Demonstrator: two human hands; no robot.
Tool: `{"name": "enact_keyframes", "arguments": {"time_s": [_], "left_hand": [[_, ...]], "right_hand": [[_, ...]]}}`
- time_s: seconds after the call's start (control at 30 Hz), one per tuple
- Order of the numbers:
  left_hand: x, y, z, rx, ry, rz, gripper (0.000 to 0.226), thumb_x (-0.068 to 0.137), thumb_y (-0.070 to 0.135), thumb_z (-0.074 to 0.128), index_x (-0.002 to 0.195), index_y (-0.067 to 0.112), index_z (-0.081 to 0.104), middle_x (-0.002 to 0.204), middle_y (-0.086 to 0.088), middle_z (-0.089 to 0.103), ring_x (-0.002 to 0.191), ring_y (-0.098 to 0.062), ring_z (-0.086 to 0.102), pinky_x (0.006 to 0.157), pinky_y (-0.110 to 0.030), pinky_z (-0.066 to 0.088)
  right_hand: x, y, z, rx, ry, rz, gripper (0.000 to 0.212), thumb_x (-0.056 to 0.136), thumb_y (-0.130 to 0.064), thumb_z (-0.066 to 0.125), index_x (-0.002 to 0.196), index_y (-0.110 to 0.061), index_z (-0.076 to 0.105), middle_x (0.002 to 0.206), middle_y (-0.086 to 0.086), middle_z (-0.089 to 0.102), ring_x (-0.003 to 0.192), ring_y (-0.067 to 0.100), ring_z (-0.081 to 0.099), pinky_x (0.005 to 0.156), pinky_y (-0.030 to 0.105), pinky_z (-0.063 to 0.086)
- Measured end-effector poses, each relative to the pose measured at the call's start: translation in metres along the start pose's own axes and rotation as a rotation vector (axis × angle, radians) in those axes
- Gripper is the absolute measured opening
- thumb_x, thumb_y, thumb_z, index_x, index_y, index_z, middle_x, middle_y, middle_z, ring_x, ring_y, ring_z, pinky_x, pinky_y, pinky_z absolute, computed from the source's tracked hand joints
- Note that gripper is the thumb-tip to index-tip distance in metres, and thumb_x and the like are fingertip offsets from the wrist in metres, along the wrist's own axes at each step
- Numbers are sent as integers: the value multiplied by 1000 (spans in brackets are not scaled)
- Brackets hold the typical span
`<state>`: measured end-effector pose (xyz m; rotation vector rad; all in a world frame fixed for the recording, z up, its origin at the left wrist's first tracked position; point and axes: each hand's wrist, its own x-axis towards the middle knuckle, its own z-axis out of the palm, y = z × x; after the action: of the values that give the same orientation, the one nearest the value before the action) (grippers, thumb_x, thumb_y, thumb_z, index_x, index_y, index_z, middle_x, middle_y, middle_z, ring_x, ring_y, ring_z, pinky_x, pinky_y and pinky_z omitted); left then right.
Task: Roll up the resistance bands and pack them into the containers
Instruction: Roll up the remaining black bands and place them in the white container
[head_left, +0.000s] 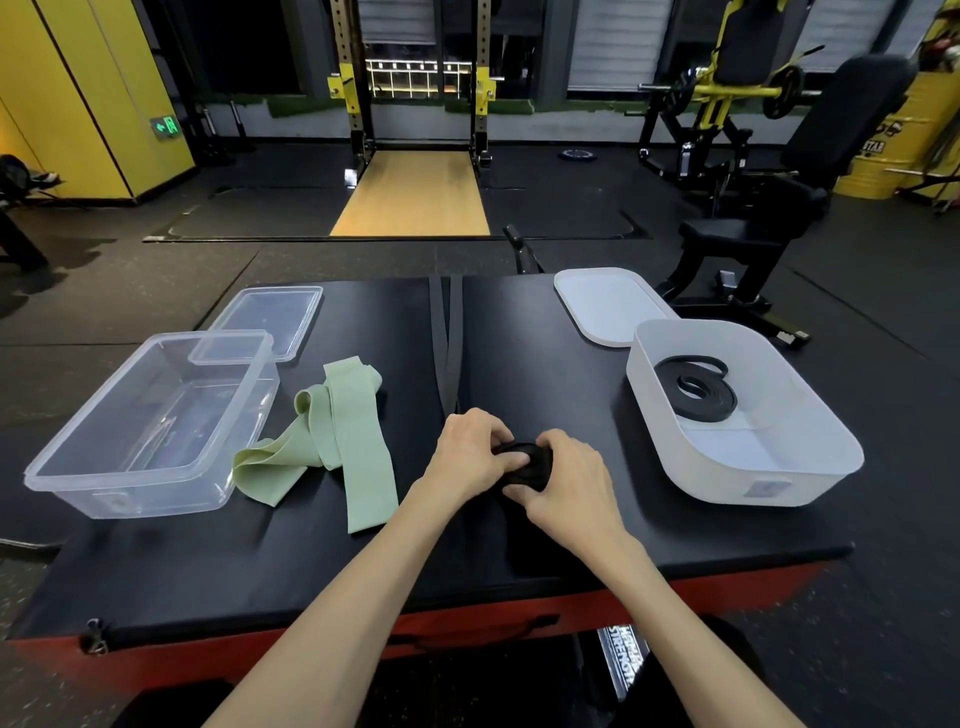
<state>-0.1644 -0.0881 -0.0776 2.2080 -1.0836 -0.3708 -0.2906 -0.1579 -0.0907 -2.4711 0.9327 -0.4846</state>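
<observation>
Pinching the half-wound black roll (524, 460) from both sides near the middle of the bench (519, 551), a bit toward the near edge — left hand (470, 457) curled over its top and left, right hand (569, 486) wrapped round its right and underside, both clamped on, loose tail (448, 338) running straight off toward the far edge. Likely to spring open or telescope into a cone with any slack in either grip, being stretchy and wound tight — could also wind on crooked with the tail pulling off-line, then uncoil on the way to the white container (727, 483) at the right edge.
</observation>
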Motion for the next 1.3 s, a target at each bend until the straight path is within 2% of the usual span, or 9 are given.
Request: {"name": "enact_keyframes", "arguments": {"time_s": [0.13, 0.37, 0.43, 0.5, 0.6, 0.77, 0.93, 1.1, 1.3], "left_hand": [[4, -1, 2, 28, -16, -9, 32, 77, 32, 76, 103, 15, 68, 100, 0, 64, 93, -15, 60, 86, -31, 51], [5, -4, -2, 151, -38, 8, 36, 78, 45, 71, 106, 22, 66, 105, 5, 66, 101, -14, 58, 93, -34, 45], [2, -9, -3, 197, -3, 40, 37, 79, 53, 66, 103, 26, 65, 105, 9, 66, 102, -11, 57, 94, -30, 38], [-4, -14, 1, 162, 55, 81, 34, 80, 54, 64, 101, 28, 64, 102, 11, 67, 100, -9, 58, 94, -30, 37], [-13, -18, 9, 129, 137, 153, 34, 85, 51, 60, 109, 27, 64, 106, 11, 68, 103, -8, 58, 95, -27, 38], [-20, -19, 16, 202, 173, 235, 39, 94, 43, 51, 125, 22, 60, 120, 6, 65, 113, -13, 56, 100, -26, 34], [-26, -29, 5, 209, 58, 286, 50, 92, 43, 54, 135, 18, 51, 130, 3, 58, 123, -13, 49, 103, -20, 27], [-25, -32, 4, 385, 115, 244, 58, 86, 63, 44, 123, 21, 55, 118, 8, 58, 112, -11, 51, 97, -26, 30], [-26, -36, 0, 582, 185, 286, 70, 83, 69, 21, 117, 23, 62, 105, 7, 59, 100, -14, 53, 84, -30, 31]], "right_hand": [[2, 8, -3, 41, -87, -61, 66, 72, -44, 76, 125, -19, 48, 114, -3, 55, 108, 17, 50, 78, 23, 37], [6, 11, -10, 43, -138, -225, 34, 80, -37, 69, 105, -18, 56, 103, -5, 61, 98, 19, 58, 83, 37, 50], [2, 12, -6, 17, -115, -258, 44, 87, -35, 64, 125, -13, 56, 124, -1, 59, 117, 18, 53, 96, 28, 42], [-2, 11, -3, -36, -101, -264, 57, 92, -36, 57, 142, -11, 43, 145, 0, 45, 135, 14, 37, 105, 21, 29], [-5, 13, 1, -85, -100, -287, 60, 96, -38, 50, 147, -13, 33, 153, -1, 33, 142, 12, 25, 109, 20, 23], [-8, 17, 4, -143, -68, -315, 62, 96, -46, 42, 147, -11, 34, 153, 2, 34, 142, 14, 27, 109, 17, 16], [-6, 21, 0, -122, -150, -348, 63, 97, -34, 48, 150, -9, 24, 156, 0, 25, 141, 15, 24, 108, 15, 16], [-2, 23, -2, -107, -149, -352, 59, 94, -29, 54, 146, -11, 33, 146, -2, 33, 132, 16, 33, 105, 25, 34], [-2, 19, 1, -151, -127, -337, 59, 96, -32, 51, 146, -10, 30, 145, 1, 33, 131, 16, 31, 101, 21, 32]]}}
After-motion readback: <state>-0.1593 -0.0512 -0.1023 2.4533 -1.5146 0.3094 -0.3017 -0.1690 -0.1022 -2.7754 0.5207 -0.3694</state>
